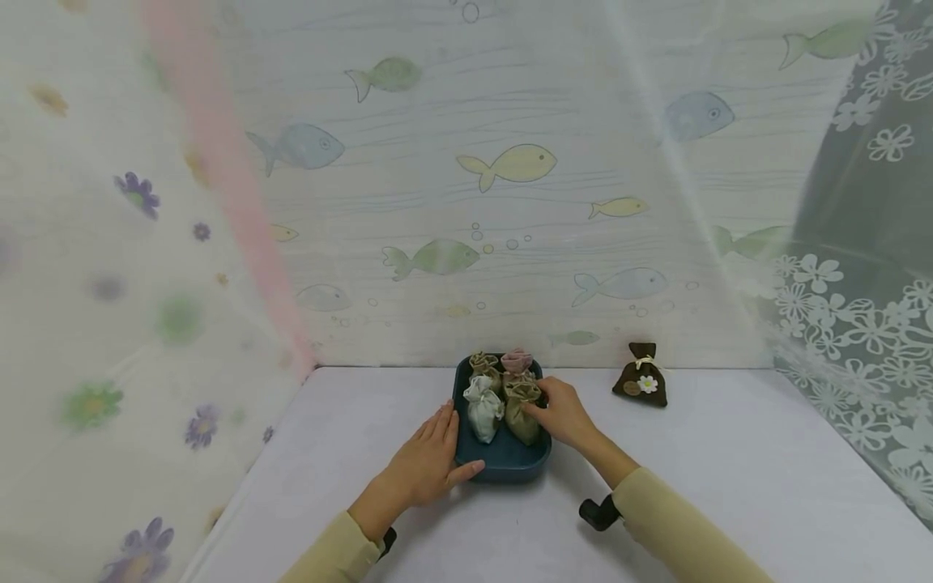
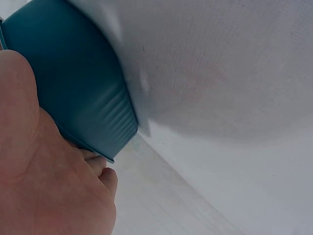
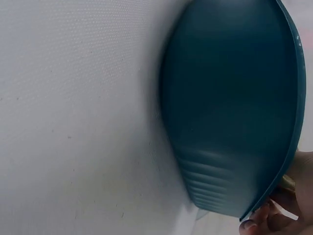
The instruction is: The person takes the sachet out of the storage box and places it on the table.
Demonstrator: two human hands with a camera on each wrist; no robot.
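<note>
A dark blue plastic basin stands on the table and holds several small drawstring pouches. Along its left rim lies my left hand, fingers straight and thumb pointing across the front corner. The left wrist view shows that palm close against the basin's outer wall. Over the right rim reaches my right hand, its thumb and fingers pinching the olive-green pouch at front right. Beside that is a pale grey-green pouch; behind them stand a tan pouch and a pink-topped pouch. In the right wrist view, fingertips show at the rim.
A dark brown pouch with a white flower lies apart on the white table, right of the basin. A curtain printed with fish hangs along the back edge. Sheer flowered curtains close in both sides.
</note>
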